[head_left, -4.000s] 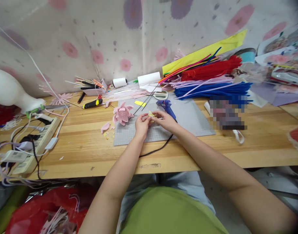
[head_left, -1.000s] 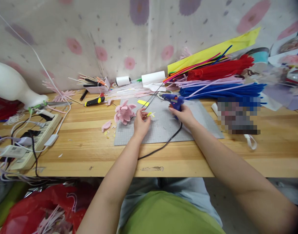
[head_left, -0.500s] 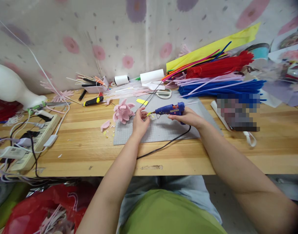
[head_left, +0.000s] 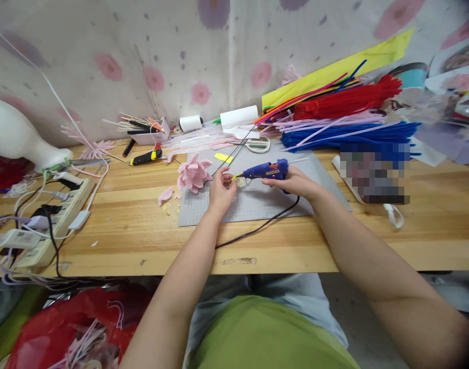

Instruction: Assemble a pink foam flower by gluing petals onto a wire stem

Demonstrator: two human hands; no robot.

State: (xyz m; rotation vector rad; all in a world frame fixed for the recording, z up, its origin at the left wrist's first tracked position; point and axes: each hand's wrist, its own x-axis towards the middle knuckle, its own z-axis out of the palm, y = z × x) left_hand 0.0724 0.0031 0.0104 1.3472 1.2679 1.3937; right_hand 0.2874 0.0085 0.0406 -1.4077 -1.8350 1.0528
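Observation:
My right hand (head_left: 298, 181) is wrapped round the handle of a blue hot glue gun (head_left: 265, 170), which points left. Its nozzle meets a small yellow piece (head_left: 234, 179) pinched in the fingers of my left hand (head_left: 221, 190). What the piece is exactly, I cannot make out. Just left of that hand, a pink fuzzy flower (head_left: 194, 173) lies at the edge of a grey cutting mat (head_left: 253, 210). A flat yellow strip (head_left: 223, 158) rests on the mat behind my left hand, near thin dark wires. The gun's black cord (head_left: 257, 233) runs across the mat's front edge.
At the back right lie bundles of blue (head_left: 345, 137) and red pipe cleaners (head_left: 349, 100). Scissors (head_left: 257, 145) sit behind the mat, a utility knife (head_left: 146, 157) to its left. A power strip (head_left: 60, 225) with tangled cables stands at the left. A pink petal (head_left: 165, 196) lies near scraps.
The glue gun and my right hand have shifted very slightly left, the nozzle staying at the yellow piece. My left hand keeps its pinch. The whole view has tilted a little.

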